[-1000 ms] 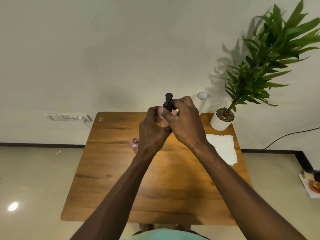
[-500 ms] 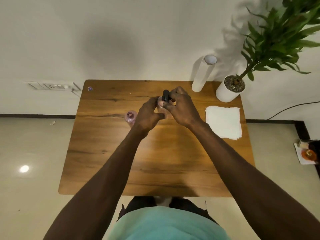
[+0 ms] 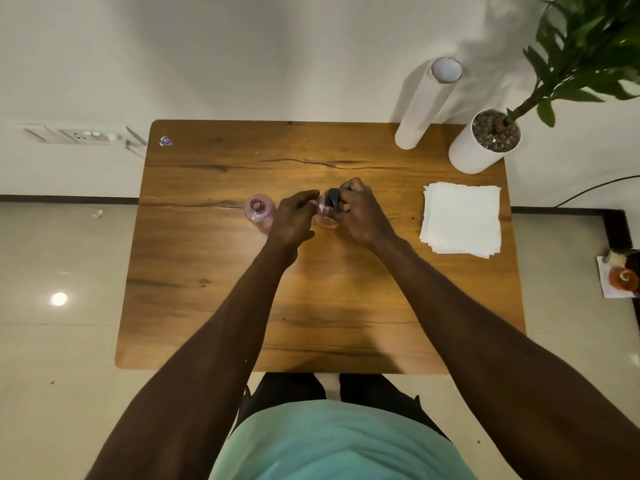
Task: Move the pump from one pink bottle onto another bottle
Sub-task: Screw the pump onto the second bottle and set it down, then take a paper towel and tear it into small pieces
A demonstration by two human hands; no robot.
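Wooden table (image 3: 207, 306): open pink bottle (image 3: 258, 211) upright; right hand (image 3: 360, 216) grips pump (image 3: 333, 197).

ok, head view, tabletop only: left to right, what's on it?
Sticker → open pink bottle → left hand → pump, pinched by right hand → white roll → napkin stack → plant pot.

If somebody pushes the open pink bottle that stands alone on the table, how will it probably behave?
The open bottle looks like clear thin plastic, so it is probably light and would slide or tip easily on the smooth table. With no cap on its mouth, anything inside could spill if it tips. Its body seems round, so once down it may roll.
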